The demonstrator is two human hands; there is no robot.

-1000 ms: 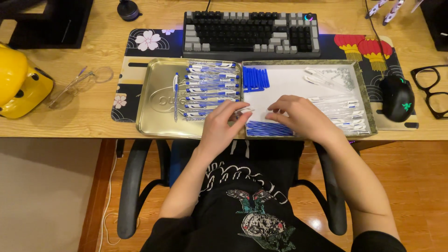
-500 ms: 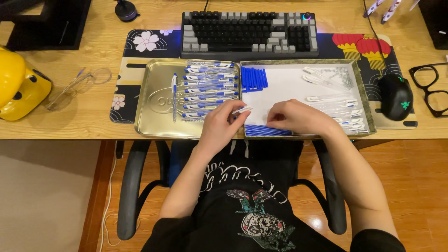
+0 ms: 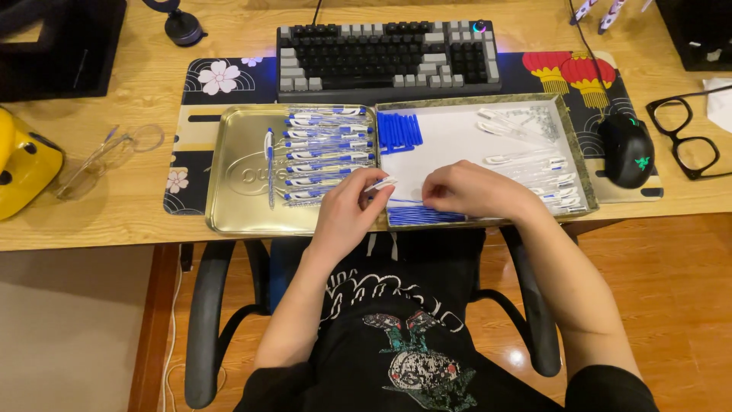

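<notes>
My left hand (image 3: pixel 347 210) pinches a clear pen barrel (image 3: pixel 383 184) at the seam between the two trays. My right hand (image 3: pixel 467 189) holds a thin blue refill (image 3: pixel 408 202) whose tip points toward that barrel. Just below them lies a pile of blue refills (image 3: pixel 427 217) at the front of the white-lined tray (image 3: pixel 450 137). Several finished blue-and-white pens (image 3: pixel 328 156) lie in rows in the gold metal tray (image 3: pixel 244 183), with a single pen (image 3: pixel 269 166) lying apart from them. Blue caps (image 3: pixel 399 130) and clear barrels (image 3: pixel 534 164) fill the rest of the white-lined tray.
A keyboard (image 3: pixel 385 57) sits behind the trays on a patterned desk mat (image 3: pixel 221 80). A black mouse (image 3: pixel 627 149) and black glasses (image 3: pixel 690 133) are at the right. Clear safety glasses (image 3: pixel 103 156) and a yellow object (image 3: pixel 23 160) lie at the left. The desk's front edge runs just below the trays.
My right hand has drawn in toward my left hand with a blue refill. The left hand has stayed at the tray seam with the barrel.
</notes>
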